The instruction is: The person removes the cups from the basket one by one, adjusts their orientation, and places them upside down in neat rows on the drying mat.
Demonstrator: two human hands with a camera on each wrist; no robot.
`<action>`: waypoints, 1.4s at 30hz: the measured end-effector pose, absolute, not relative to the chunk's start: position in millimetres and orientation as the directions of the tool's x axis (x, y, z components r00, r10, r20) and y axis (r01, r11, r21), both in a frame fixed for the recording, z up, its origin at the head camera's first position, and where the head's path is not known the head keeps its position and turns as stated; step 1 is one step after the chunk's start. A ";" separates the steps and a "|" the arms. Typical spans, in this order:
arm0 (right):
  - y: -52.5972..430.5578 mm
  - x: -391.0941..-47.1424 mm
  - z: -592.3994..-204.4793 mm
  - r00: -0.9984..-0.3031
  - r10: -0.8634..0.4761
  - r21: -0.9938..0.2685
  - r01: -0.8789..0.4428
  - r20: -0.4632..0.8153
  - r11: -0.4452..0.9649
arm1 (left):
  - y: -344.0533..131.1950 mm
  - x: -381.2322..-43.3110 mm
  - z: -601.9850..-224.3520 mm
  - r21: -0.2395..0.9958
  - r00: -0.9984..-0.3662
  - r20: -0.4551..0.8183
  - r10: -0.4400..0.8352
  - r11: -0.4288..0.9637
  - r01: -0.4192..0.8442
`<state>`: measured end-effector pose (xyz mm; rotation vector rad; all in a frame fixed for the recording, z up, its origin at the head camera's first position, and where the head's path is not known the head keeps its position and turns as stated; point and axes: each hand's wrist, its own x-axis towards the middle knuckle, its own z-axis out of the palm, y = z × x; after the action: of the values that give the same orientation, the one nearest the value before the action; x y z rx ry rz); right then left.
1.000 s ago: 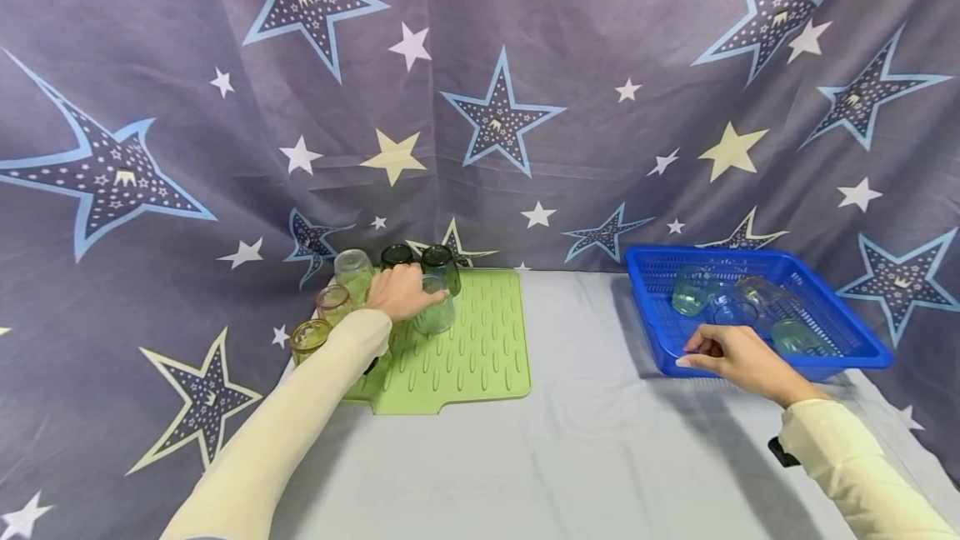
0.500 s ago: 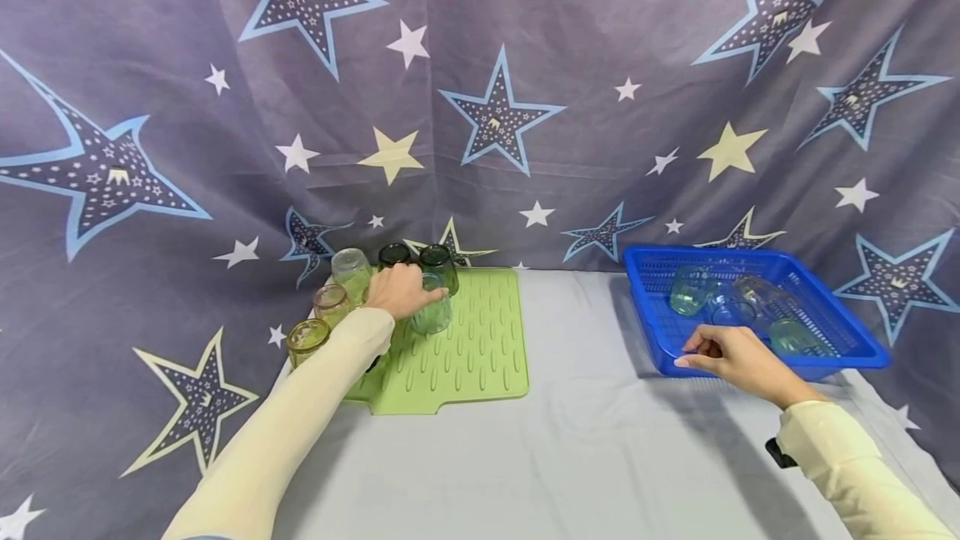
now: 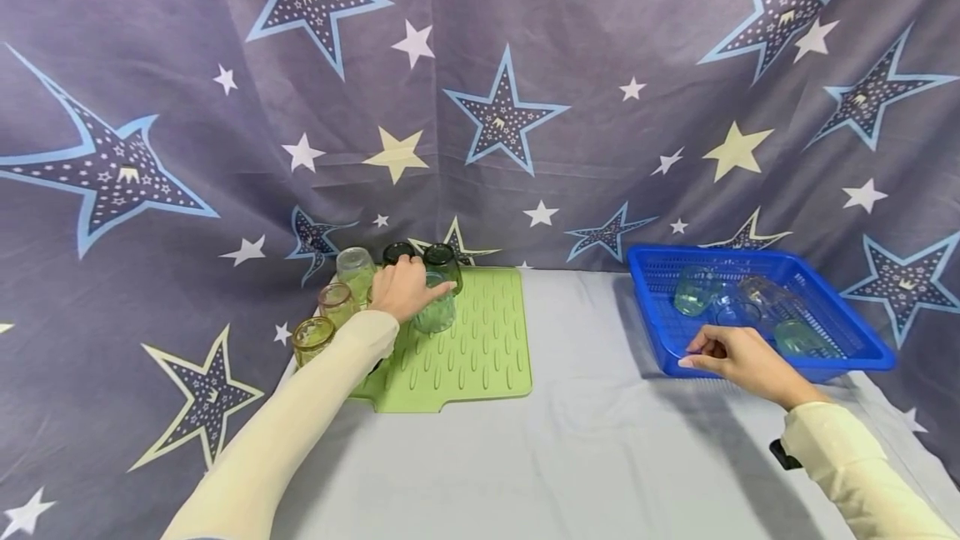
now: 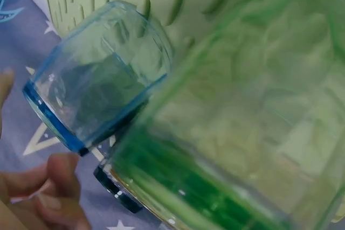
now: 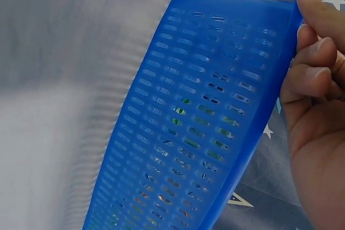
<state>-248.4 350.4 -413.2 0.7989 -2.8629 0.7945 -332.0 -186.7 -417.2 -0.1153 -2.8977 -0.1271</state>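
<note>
High before the green mat [image 3: 480, 344], the head camera looks forward and down, sharing it with the close left wrist view and, to its right, the blue basket [image 5: 183, 127] with the right wrist view, close outside it.

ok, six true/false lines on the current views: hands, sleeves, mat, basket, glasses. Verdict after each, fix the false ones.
1. The right hand is at the rim of the basket. True.
2. The left hand is over the basket. False: it is over the mat, among glasses.
3. A green glass shows in the left wrist view. True.
4. The basket is empty. False: it holds more glasses.
5. The basket overlaps the mat. False: a stretch of table lies between them.
6. Both sleeves are pale. True.
</note>
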 end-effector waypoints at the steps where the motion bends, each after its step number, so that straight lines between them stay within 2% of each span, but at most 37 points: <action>1: 350.8 -248.1 -413.1 -0.864 -0.465 -0.463 -0.499 0.194 0.733 | -184.4 -332.0 -417.1 0.072 -0.962 0.265 0.066 0.994 0.088; 6: 352.0 -248.3 -413.3 -0.857 -0.471 -0.455 -0.511 0.209 0.729 | -167.9 -332.1 -417.5 0.092 -0.921 0.380 0.084 0.987 0.128; 9: 352.7 -248.0 -413.1 -0.855 -0.470 -0.453 -0.516 0.220 0.727 | -154.0 -331.6 -418.9 0.132 -0.911 0.397 0.111 0.975 0.176; 13: 353.7 -246.9 -413.0 -0.855 -0.467 -0.455 -0.516 0.225 0.726 | -131.5 -330.3 -420.7 0.235 -0.930 0.341 0.135 0.946 0.224; 20: 355.2 -245.7 -411.7 -0.863 -0.458 -0.470 -0.501 0.212 0.727 | -78.5 -324.1 -423.6 0.489 -0.964 0.199 0.173 0.835 0.251; 26: 355.1 -246.4 -411.9 -0.867 -0.456 -0.473 -0.493 0.199 0.731 | -27.7 -317.0 -432.4 0.715 -0.967 0.106 0.230 0.659 0.235; 31: 352.9 -247.1 -411.1 -0.870 -0.453 -0.471 -0.487 0.193 0.736 | 9.9 -312.2 -443.3 0.849 -0.952 0.042 0.303 0.491 0.194; 35: 352.3 -246.9 -409.1 -0.878 -0.445 -0.475 -0.472 0.177 0.742 | 36.0 -306.8 -449.0 0.897 -0.937 0.005 0.351 0.413 0.159; 42: 353.6 -246.2 -409.4 -0.913 -0.394 -0.526 -0.387 0.106 0.757 | 75.5 -291.7 -451.6 0.919 -0.924 -0.027 0.381 0.373 0.127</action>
<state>-246.2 353.6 -409.4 0.6567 -2.9550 0.8804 -291.7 75.5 -451.6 -0.5265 -2.7898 -1.8299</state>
